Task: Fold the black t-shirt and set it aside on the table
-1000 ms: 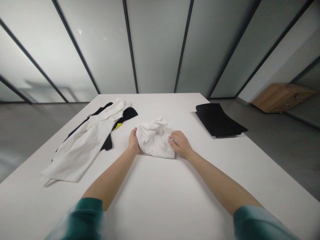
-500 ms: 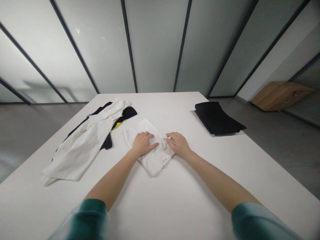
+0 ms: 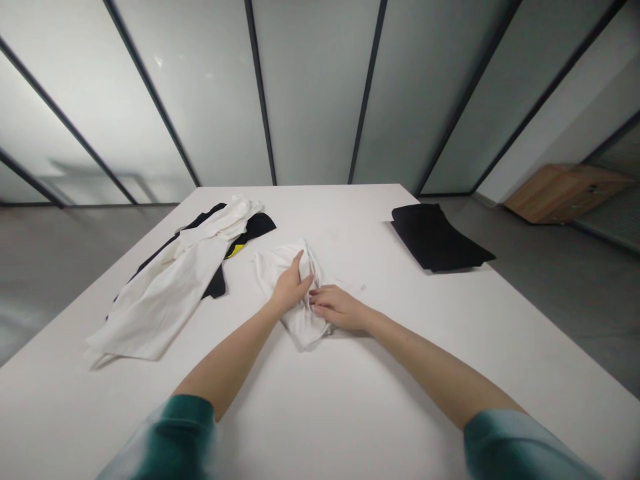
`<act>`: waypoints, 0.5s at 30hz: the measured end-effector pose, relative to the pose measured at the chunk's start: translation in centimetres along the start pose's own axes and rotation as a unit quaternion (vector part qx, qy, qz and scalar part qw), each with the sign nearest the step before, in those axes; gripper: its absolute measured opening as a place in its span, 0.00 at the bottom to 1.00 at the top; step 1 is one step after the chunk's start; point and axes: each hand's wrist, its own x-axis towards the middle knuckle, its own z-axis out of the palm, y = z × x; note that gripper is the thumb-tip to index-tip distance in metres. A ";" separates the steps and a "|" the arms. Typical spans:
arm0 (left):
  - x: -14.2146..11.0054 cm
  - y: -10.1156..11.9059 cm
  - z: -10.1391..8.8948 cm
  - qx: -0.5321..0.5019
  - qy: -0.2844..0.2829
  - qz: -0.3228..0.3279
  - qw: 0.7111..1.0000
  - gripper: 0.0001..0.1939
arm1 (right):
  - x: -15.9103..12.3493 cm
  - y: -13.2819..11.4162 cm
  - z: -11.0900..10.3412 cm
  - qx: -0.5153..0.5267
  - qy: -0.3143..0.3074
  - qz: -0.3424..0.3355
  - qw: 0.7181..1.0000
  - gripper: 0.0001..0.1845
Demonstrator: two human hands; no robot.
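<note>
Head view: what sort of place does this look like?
Probably an office-like workroom, not a home: frosted glass partitions with dark frames, a large white table, and a plain grey floor.

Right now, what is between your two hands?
In the head view, a fold of white cloth lies between the left hand and the right hand.

No readable text — no labels, brands or numbers either.

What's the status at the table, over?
Left hand upright against white cloth; right hand, fingers on it. Clothes heap left, folded black cloth right, both apart.
</note>
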 end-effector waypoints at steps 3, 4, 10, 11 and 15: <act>0.4 -0.5 0.0 -0.033 0.032 0.007 0.999 0.23 | -0.4 0.5 0.0 0.005 0.073 0.028 0.997 0.15; 0.6 -0.7 0.0 -0.063 0.045 -0.010 0.997 0.21 | -0.6 1.1 -0.2 -0.006 0.120 0.050 0.992 0.15; 0.8 0.2 -1.5 -0.375 -0.020 -0.151 0.915 0.06 | -1.2 3.8 -1.0 -0.120 0.197 0.197 0.953 0.16; 0.6 0.5 -1.9 -0.399 -0.045 -0.155 0.902 0.04 | -1.1 3.7 -1.0 -0.150 0.177 0.226 0.946 0.19; 0.3 1.1 -3.2 -0.405 -0.083 -0.146 0.899 0.13 | -0.7 2.8 -1.1 -0.248 0.057 0.300 0.919 0.17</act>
